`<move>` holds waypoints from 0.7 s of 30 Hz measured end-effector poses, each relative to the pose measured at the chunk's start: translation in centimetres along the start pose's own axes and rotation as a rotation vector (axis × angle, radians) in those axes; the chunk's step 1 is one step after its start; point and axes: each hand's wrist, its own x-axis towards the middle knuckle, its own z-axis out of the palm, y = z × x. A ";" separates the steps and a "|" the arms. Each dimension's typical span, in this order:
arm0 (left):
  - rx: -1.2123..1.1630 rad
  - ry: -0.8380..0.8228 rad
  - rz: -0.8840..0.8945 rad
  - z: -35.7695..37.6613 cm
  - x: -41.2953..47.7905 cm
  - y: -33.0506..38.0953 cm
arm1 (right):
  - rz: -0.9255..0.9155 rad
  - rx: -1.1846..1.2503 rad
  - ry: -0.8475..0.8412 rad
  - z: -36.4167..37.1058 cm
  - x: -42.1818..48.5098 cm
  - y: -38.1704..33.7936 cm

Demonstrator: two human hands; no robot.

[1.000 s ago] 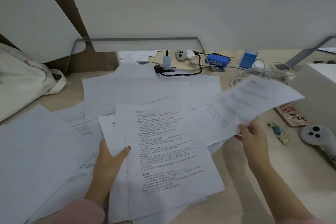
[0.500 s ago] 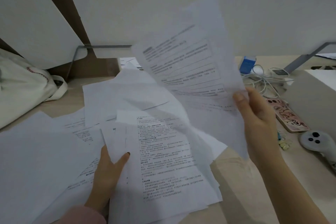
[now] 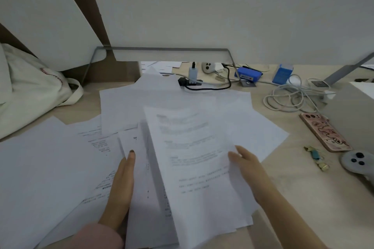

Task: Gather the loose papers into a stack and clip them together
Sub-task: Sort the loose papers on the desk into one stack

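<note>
– Papers [image 3: 50, 168]: where are they found?
– White printed sheets are spread loose over the left and middle of a pale desk [image 3: 293, 198]. At the far left a cream cloth bag [image 3: 30, 91] is slumped against the wall. What it holds cannot be seen.

– And the hands?
– Right of the loose sheets, the left hand [image 3: 121, 184] is laid straight along the left edge of a rough stack [image 3: 202, 204] near the front of the desk. Its fingers are extended, with nothing curled round. Whether any are tucked beneath cannot be told. A top sheet [image 3: 192, 157] with blurred print is lying on the stack. The right hand [image 3: 251, 166] is rested on that sheet's right edge, fingers relaxed and nearly straight, and no pinch is seen.

– What is seen farther right?
– A blue box [image 3: 282, 74] is stood at the back beside a coil of white cable [image 3: 287, 99]; its contents are not shown. Small clips [image 3: 316, 157] are lying on bare desk, apart from the stack, between the right hand and a grey controller [image 3: 358, 160]. A phone [image 3: 323, 131] in a pink case is just behind them.

– What is changed from half a second earlier?
– The top sheet was then held up in the air, gripped by the right hand. Now it is laid flat on the stack. The left thumb was spread across the stack, and that hand is now drawn straight beside it.
</note>
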 end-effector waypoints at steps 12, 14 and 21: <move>0.238 0.018 0.219 0.1 -0.1 -1.4 | 0.000 0.087 0.402 -2.2 2.7 1.7; 0.263 0.027 0.252 0.1 -0.2 -1.5 | 0.087 0.148 0.467 -4.2 3.1 2.1; 0.321 0.036 0.260 0.1 -0.1 -1.8 | 0.201 0.654 0.204 -6.3 2.7 1.6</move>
